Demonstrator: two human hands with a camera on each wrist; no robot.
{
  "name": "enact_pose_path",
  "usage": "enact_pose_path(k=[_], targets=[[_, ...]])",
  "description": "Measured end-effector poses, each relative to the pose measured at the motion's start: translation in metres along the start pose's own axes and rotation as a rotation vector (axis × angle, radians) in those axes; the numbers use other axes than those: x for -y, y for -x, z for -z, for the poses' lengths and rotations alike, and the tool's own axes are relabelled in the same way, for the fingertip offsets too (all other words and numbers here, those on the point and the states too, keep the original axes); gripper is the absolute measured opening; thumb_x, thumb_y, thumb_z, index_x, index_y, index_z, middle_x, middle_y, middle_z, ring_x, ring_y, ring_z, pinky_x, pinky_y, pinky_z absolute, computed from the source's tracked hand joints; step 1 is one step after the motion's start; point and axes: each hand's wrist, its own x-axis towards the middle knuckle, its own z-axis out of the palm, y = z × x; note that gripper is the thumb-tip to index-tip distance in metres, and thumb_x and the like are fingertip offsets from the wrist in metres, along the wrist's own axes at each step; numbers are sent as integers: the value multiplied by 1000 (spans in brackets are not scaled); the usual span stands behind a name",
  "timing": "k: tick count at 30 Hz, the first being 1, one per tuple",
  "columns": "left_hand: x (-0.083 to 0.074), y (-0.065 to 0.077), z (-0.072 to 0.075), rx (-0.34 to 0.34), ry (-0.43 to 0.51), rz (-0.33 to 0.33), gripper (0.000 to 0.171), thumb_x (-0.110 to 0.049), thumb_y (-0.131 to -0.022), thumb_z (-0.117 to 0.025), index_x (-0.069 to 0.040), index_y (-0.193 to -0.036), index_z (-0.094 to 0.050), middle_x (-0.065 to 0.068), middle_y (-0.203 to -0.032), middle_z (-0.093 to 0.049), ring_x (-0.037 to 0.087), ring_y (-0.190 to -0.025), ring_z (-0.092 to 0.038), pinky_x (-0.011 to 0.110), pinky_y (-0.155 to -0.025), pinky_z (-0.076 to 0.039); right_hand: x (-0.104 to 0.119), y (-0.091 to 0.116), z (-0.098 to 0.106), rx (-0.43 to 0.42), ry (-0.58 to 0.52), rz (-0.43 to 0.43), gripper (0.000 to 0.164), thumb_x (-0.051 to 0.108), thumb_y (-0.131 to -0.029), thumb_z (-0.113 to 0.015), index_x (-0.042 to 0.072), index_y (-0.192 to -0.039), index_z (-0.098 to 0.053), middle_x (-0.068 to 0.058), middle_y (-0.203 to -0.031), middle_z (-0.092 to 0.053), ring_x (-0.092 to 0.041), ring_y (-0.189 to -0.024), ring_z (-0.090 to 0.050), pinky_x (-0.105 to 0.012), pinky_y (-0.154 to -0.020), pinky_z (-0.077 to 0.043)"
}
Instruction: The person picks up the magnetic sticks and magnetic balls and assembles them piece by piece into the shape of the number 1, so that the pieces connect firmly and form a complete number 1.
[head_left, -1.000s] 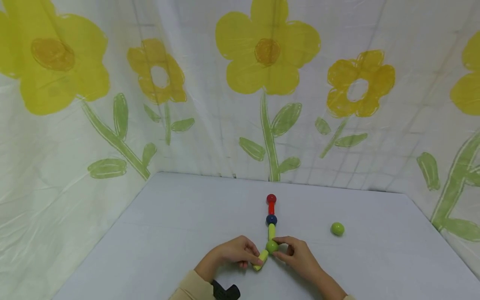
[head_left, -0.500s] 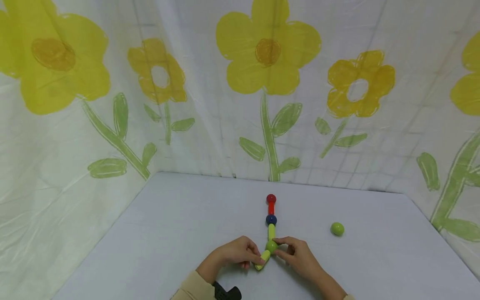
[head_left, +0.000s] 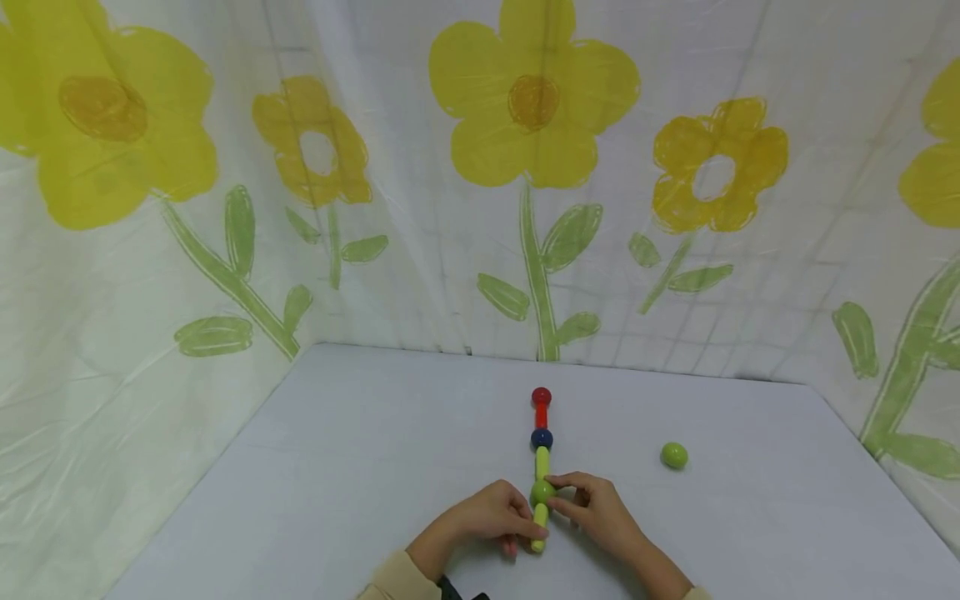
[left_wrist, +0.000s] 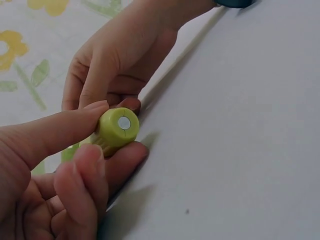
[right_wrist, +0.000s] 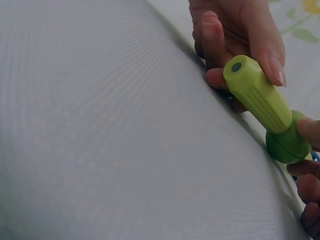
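Note:
A straight chain lies on the white table: red ball (head_left: 542, 397), red rod (head_left: 542, 417), blue ball (head_left: 542, 438), yellow-green rod (head_left: 542, 463) and green ball (head_left: 542, 493). My right hand (head_left: 596, 510) pinches that green ball between thumb and fingers. Thumb and finger of my left hand (head_left: 495, 512) pinch a second yellow-green rod (right_wrist: 260, 95), whose far end meets the green ball in the right wrist view. Its free end, with a round metal disc (left_wrist: 124, 123), faces the left wrist camera.
A loose green ball (head_left: 674, 455) lies on the table (head_left: 375, 433) to the right of the chain. Behind the table hangs a white curtain (head_left: 420, 275) with painted yellow flowers. A black device shows at the left sleeve (head_left: 402, 579).
My left hand has swung the near rod from a slant to the lower left into line with the chain, shifting slightly right and nearer. My right hand stays on the green ball.

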Motion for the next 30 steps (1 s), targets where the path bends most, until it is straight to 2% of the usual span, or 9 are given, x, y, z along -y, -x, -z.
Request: enact_pose_path(k=[4, 12, 20, 30], targets=[[0, -1, -4, -20, 3, 0, 21, -15, -87, -74, 0, -73, -71, 2, -58, -63, 6, -41, -51, 15, -41, -39, 1, 0, 0, 8, -31, -1, 32, 13, -90, -70, -3, -118, -66, -8, -100, -67, -5, -51, -45, -20, -48, -38], [2, -2, -4, -10, 84, 13, 34, -21, -97, -61, 4, -75, -70, 4, -58, -64, 6, -40, -52, 15, -40, -40, 3, 1, 0, 5, -31, -7, 33, 15, -90, -70, -2, -118, -66, -10, -104, -67, -6, -52, -46, -21, -48, -39], [1, -2, -5, -6, 123, 6, 34, -19, -97, -60, 6, -75, -70, 4, -58, -63, 6, -41, -54, 15, -40, -41, 3, 1, 0, 5, -31, 1, 32, 15, -90, -70, -2, -117, -66, -10, -102, -67, -5, -51, -45, -20, -48, -39], [0, -4, -7, 9, 146, 44, 35, -20, -98, -59, 6, -78, -70, 5, -59, -64, 6, -43, -56, 16, -42, -44, 4, 1, 0, 1, -13, 12, 32, 15, -90, -70, -2, -117, -66, -12, -104, -67, -5, -52, -45, -20, -48, -39]])
